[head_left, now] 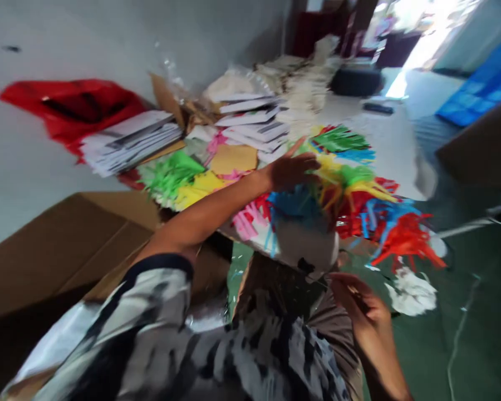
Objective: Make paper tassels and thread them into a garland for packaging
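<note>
My left hand (294, 170) reaches across the table over a heap of fringed paper tassels, its fingers stretched out and somewhat blurred. Beneath and beside it lie a blue tassel (298, 203), yellow and green strips (346, 175), and a green tassel (342, 139). My right hand (361, 301) is low, near my lap, just off the front edge of the table. Its fingers are curled together, and a thin dark line runs from their tips; I cannot make out what they hold. Red tassels (413, 239) hang over the table's right corner.
Stacked white papers (129, 139) and white bundles (254, 120) stand along the wall, beside a red bag (75, 106). An open cardboard box (79, 239) is at my left. Crumpled white paper (413, 292) lies at the right; a dark phone-like object (378, 107) is at the back.
</note>
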`<state>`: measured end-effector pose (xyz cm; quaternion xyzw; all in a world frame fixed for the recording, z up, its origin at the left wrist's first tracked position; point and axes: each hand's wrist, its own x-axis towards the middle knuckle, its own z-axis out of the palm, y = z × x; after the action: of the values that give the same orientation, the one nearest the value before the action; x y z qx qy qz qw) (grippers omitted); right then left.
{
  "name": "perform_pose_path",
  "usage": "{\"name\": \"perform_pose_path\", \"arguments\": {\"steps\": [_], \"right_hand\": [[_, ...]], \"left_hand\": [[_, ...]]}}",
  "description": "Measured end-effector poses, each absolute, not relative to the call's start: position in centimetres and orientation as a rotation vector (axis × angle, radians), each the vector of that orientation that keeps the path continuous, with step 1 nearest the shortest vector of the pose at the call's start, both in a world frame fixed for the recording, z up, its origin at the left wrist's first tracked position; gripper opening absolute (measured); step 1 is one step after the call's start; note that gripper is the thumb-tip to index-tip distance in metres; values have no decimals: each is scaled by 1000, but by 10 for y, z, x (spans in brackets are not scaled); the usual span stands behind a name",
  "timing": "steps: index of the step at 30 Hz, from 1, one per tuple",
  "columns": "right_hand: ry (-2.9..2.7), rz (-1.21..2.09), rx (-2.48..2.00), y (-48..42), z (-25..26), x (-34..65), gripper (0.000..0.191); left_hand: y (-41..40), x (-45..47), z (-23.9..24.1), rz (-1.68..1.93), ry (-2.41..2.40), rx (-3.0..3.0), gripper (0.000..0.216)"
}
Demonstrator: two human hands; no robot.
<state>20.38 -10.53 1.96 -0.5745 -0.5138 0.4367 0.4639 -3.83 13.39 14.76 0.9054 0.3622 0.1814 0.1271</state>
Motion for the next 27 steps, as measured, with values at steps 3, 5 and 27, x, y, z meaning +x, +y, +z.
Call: {"name": "perform_pose_path", "arguments": {"steps": [3,5,27], "right_hand": [[-1422,1187,-1319,-105,12,179,19],[-1621,1297,-1166,-102,6,151,15],[-2515,1399,-629,-180,-107,-244,29]], "left_hand": [[126,-60,146,282,1348,2501,39],[96,-98,146,-26,1535,2441,63],[-350,-379,-43,527,2647,1611,65]]}}
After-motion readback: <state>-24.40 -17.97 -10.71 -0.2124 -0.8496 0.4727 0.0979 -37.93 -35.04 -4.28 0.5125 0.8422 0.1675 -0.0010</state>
